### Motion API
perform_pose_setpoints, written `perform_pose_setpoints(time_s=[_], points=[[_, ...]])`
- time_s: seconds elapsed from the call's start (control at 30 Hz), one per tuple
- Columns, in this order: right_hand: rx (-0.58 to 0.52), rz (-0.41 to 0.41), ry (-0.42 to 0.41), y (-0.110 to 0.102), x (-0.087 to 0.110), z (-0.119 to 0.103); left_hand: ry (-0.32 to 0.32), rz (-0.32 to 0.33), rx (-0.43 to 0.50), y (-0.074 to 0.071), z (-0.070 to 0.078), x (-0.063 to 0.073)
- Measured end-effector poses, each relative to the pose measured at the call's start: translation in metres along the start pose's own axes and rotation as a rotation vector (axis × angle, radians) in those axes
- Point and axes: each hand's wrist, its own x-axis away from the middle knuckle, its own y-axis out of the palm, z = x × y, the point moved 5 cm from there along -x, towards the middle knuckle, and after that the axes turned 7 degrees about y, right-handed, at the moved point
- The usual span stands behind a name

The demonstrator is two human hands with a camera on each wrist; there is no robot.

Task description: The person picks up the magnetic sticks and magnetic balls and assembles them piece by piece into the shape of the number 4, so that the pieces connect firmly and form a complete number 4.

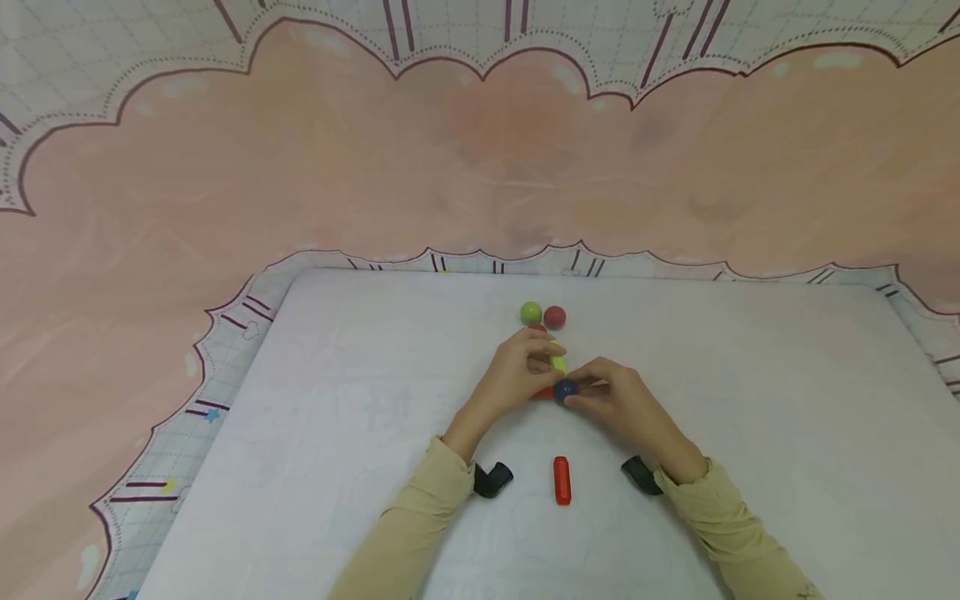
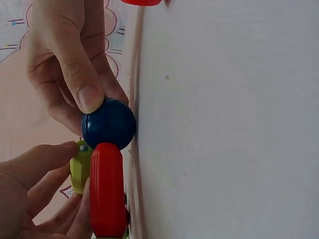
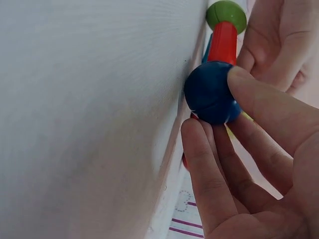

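My right hand [image 1: 621,398] pinches a blue ball [image 1: 566,392] between thumb and fingers, low over the white table. A red rod [image 2: 107,191] meets the ball on its left side, and a green ball [image 3: 227,16] sits at that rod's far end. My left hand [image 1: 510,371] pinches a yellow rod [image 1: 558,362], which stretches away from the blue ball. In the left wrist view its thumb and fingers are around this yellow rod, beside the red one. In the head view the left hand hides much of the red rod and the green ball.
Beyond the hands, a green ball [image 1: 531,313] and a red ball [image 1: 555,317] lie on the white table [image 1: 360,400]. Nearer me lies a loose red rod [image 1: 562,481]. Black wrist cameras [image 1: 492,481] are strapped near both cuffs. A patterned cloth [image 1: 420,167] surrounds the table.
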Motion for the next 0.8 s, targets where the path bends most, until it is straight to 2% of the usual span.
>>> perform_pose_setpoints(time_s=[0.3, 0.8], points=[[0.022, 0.015, -0.030, 0.0021, -0.0005, -0.0007, -0.010, -0.007, -0.053, 0.0033, -0.0034, -0.0016], [0.040, -0.016, -0.002, -0.0012, -0.0021, -0.0029, -0.041, -0.093, -0.060, 0.0068, -0.0059, -0.0067]])
